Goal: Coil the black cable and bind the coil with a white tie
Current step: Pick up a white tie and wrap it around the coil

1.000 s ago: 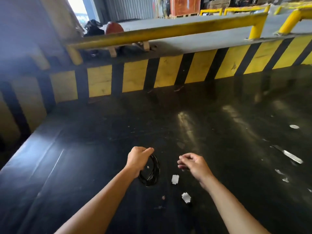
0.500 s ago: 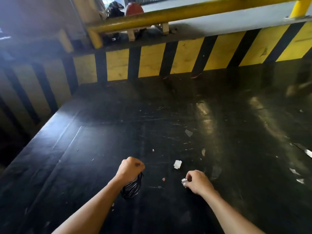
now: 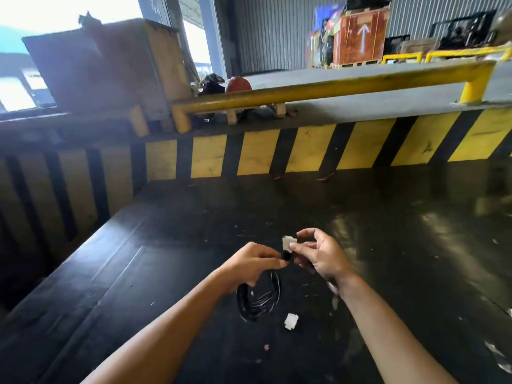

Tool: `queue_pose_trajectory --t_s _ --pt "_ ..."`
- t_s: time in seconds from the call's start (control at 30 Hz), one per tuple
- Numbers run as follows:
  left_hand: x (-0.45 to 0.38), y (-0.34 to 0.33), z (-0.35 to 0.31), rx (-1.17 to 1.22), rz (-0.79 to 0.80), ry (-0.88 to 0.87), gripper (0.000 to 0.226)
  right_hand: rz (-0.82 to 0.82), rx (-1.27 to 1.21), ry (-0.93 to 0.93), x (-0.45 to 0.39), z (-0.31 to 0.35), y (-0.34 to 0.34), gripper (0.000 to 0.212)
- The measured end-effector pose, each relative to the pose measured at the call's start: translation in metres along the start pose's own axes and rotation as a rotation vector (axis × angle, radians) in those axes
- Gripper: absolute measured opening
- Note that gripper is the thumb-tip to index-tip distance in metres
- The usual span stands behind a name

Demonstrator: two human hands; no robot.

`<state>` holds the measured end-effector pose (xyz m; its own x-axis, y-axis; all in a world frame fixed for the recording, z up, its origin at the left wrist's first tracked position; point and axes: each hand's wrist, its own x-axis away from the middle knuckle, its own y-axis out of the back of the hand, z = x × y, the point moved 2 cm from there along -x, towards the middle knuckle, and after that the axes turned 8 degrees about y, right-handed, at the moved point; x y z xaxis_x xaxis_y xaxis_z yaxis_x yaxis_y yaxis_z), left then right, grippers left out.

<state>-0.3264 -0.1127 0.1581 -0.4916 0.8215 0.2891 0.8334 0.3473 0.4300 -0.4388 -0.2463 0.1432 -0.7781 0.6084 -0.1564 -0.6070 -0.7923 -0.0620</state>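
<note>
Left hand: my left hand [image 3: 253,263] is pinched shut on the top of the glossy black coiled cable [image 3: 259,299], thumb and fingertips squeezing the loops together at one spot.
Right hand: my right hand [image 3: 318,254] grasps a small white tie [image 3: 288,242] between thumb and forefinger, the other fingers loosely spread; the tie sits just above the pinched part of the cable.
Where the cable is: it hangs below my left hand as a rough ring of several thin loops, held over the dark, shiny black surface [image 3: 388,259]; I cannot tell whether its lowest edge touches down.
How the cable looks: thin, slick, catching pale glints; the loops are uneven and slightly splayed, so I judge they would spring apart if my pinch eased.
Step in hand: coiling looks finished; I am bringing the tie to the bundle, and it is not yet wrapped.
Next move calls for: keeping the pinch firm, passing the tie around all the loops beside my left fingertips, then closing it snugly.
Nearby: a second white piece [image 3: 291,320] lies on the surface just beside the coil's lower right, with small scraps scattered farther out.
</note>
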Motion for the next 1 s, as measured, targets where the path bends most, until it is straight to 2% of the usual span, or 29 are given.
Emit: queue_pose_trajectory --t_s 0.17,0.3,0.37,0.47,0.6,0.67,0.77,0.83,0.9,1.0 --pt "0.007 0.013 -0.039 0.145 0.018 -0.073 0.023 -0.066 0.129 0.239 -0.011 0.035 -0.002 0.021" --pt "0.011 0.017 -0.053 0.200 0.010 -0.075 0.010 -0.079 0.217 0.359 -0.014 0.053 -0.001 0.019" --pt "0.012 0.018 -0.059 0.199 0.004 -0.081 0.010 -0.046 0.249 0.400 -0.014 0.061 -0.002 0.017" --pt "0.012 0.021 -0.068 0.187 -0.010 -0.094 0.013 0.000 0.280 0.414 -0.015 0.070 0.001 0.015" --pt "0.013 0.031 -0.079 0.144 -0.024 -0.118 0.015 0.195 0.244 0.348 -0.014 0.080 0.009 0.022" --pt "0.014 0.035 -0.084 0.100 -0.017 -0.124 0.016 0.204 0.257 0.361 -0.016 0.086 0.011 0.021" --pt "0.017 0.037 -0.092 0.050 0.005 -0.138 0.018 0.158 0.334 0.429 -0.018 0.093 0.010 0.006" --pt "0.017 0.040 -0.096 0.060 0.005 -0.152 0.018 0.116 0.367 0.444 -0.020 0.093 0.008 0.005" --pt "0.018 0.042 -0.100 0.043 0.000 -0.179 0.017 -0.014 0.291 0.415 -0.023 0.092 0.009 0.007" --pt "0.020 0.037 -0.104 -0.027 0.019 -0.223 0.017 -0.224 0.046 0.333 -0.028 0.093 0.012 0.011"
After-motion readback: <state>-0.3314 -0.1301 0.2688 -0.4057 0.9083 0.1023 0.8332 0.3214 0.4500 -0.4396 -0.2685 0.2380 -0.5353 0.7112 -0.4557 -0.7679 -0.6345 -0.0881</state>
